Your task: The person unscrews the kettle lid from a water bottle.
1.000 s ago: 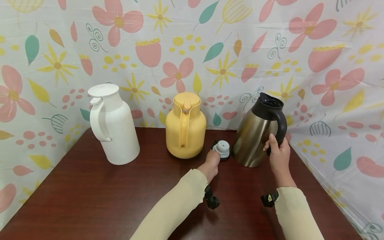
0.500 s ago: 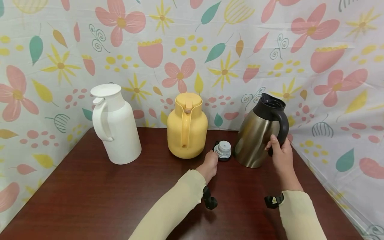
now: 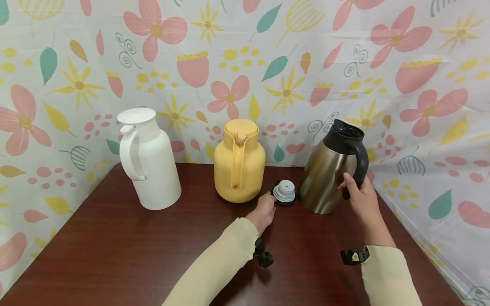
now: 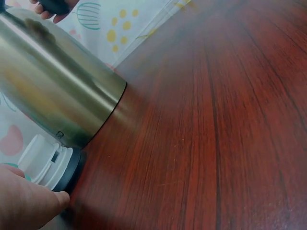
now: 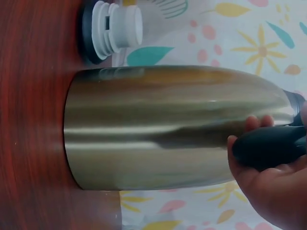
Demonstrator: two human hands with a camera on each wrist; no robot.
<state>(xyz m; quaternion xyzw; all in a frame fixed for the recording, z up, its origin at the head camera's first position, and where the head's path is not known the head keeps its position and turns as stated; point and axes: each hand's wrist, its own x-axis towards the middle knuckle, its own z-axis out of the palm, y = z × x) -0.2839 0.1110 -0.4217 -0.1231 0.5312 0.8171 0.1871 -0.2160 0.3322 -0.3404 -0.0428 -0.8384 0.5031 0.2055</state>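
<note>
Table (image 3: 153, 250) holds white jug (image 3: 157, 172) far left, steel jug (image 3: 323, 178) far right, yellow jug (image 3: 239, 159) far middle, right hand (image 3: 363, 199) curled round steel jug's handle (image 3: 361, 159), left hand (image 3: 263, 211) at left edge of stopper (image 3: 285, 189) just left of steel jug, can't tell if pinching.

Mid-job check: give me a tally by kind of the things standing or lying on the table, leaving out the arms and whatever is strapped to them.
Jugs: 3 (white jug, yellow jug, metal jug)
Loose lids: 1 (grey lid)
Total: 4
</note>
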